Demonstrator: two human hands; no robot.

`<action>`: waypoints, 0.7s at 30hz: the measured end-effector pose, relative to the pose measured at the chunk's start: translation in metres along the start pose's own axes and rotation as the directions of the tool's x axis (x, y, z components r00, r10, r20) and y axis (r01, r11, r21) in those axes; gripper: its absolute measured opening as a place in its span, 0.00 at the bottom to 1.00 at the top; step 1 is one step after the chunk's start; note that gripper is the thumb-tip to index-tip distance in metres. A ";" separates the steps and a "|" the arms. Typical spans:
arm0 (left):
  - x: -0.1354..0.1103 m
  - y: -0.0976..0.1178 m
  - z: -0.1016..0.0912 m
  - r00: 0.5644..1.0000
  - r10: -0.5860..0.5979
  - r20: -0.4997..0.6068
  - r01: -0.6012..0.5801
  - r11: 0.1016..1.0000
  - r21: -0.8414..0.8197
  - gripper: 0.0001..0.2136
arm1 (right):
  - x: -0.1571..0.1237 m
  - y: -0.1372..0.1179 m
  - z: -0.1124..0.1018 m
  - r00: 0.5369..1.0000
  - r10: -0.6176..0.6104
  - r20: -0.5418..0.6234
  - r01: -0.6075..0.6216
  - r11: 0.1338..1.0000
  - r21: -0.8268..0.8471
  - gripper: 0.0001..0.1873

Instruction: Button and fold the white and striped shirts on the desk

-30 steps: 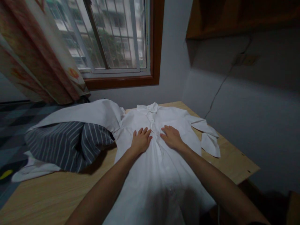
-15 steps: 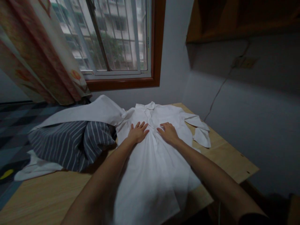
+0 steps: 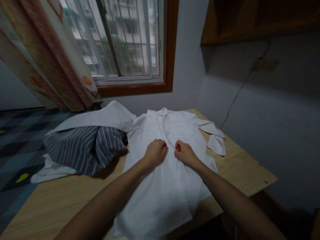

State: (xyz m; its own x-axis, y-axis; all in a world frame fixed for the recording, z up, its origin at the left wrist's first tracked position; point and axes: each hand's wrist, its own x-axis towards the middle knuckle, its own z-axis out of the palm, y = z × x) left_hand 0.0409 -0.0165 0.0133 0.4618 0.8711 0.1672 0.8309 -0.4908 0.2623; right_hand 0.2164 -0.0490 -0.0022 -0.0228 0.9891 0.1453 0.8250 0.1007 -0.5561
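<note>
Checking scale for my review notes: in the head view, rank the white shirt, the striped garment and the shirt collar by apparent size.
1. white shirt, nearest the camera
2. striped garment
3. shirt collar, farthest away, so it may look smaller than it is

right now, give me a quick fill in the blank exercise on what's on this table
1. Both hands, the left hand and right hand, rest on a white ____ spread on the wooden table.
2. The garment lies with its collar pointing toward the ____.
3. Left of it lies a dark grey cloth patterned with white ____.
4. The fingers of both hands are ____, not spread flat.

Missing words: shirt; window; stripes; curled
</note>
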 end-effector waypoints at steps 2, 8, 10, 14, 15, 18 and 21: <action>-0.007 0.007 0.005 0.997 -0.058 0.056 0.061 0.996 -0.070 0.09 | 0.001 0.004 -0.001 0.998 0.062 -0.007 -0.061 0.995 0.082 0.12; -0.008 0.016 0.013 0.971 -0.218 0.095 0.229 0.965 -0.126 0.05 | 0.001 0.011 0.013 0.984 0.119 0.131 -0.164 0.890 0.425 0.04; -0.005 0.015 0.014 0.968 -0.224 0.110 0.238 0.961 -0.142 0.04 | 0.001 0.011 0.020 0.982 0.116 0.152 -0.183 0.803 0.567 0.04; -0.002 0.007 0.018 0.969 -0.225 0.106 0.245 0.937 -0.249 0.06 | 0.001 0.007 0.029 0.985 0.137 0.104 -0.171 0.708 0.685 0.04; -0.001 0.005 0.020 0.968 -0.226 0.106 0.248 0.924 -0.293 0.07 | 0.001 0.005 0.029 0.985 0.141 0.097 -0.168 0.686 0.708 0.05; 0.001 0.000 0.023 0.969 -0.219 0.118 0.248 0.865 -0.436 0.09 | 0.001 0.003 0.029 0.984 0.152 0.088 -0.165 0.628 0.760 0.07; 0.003 -0.002 0.025 0.967 -0.216 0.137 0.256 0.784 -0.565 0.10 | 0.000 0.001 0.028 0.979 0.179 0.093 -0.183 0.591 0.785 0.08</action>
State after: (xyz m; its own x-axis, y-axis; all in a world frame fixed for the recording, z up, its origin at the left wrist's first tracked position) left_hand 0.0487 -0.0123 -0.0106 0.3095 0.9505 -0.0257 0.5940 -0.1721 0.7858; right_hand 0.2015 -0.0463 -0.0257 0.0726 0.9968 -0.0335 0.0486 -0.0371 -0.9981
